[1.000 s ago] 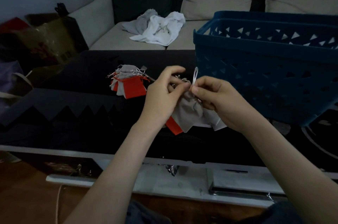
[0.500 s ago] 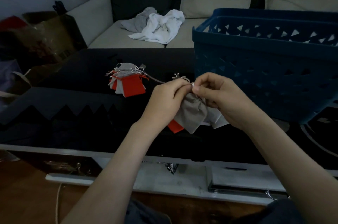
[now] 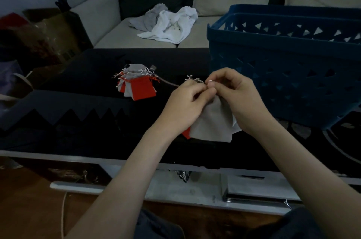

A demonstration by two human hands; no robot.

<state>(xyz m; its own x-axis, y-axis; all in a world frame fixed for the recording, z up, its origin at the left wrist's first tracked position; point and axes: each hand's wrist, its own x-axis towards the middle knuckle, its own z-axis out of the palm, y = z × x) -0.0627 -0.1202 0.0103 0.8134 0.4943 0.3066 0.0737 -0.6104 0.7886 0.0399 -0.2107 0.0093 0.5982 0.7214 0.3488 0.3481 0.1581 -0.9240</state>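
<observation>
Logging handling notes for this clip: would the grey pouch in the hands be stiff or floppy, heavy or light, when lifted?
Probably floppy: the grey pouch hangs limp below where the left hand and right hand pinch its top. Likely light and empty, since it looks flat with no bulge. Its matte cloth seems unlikely to slip.

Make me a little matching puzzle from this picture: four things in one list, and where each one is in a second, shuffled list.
Things:
1. grey pouch
2. pile of red and grey pouches
3. blue basket
4. white cloth

Places:
a. lying on the black table, left of both hands
b. crumpled on the sofa seat
c. pinched at its top by the left hand and right hand
d. standing at the right side of the black table

Pairs: 1-c, 2-a, 3-d, 4-b.
</observation>
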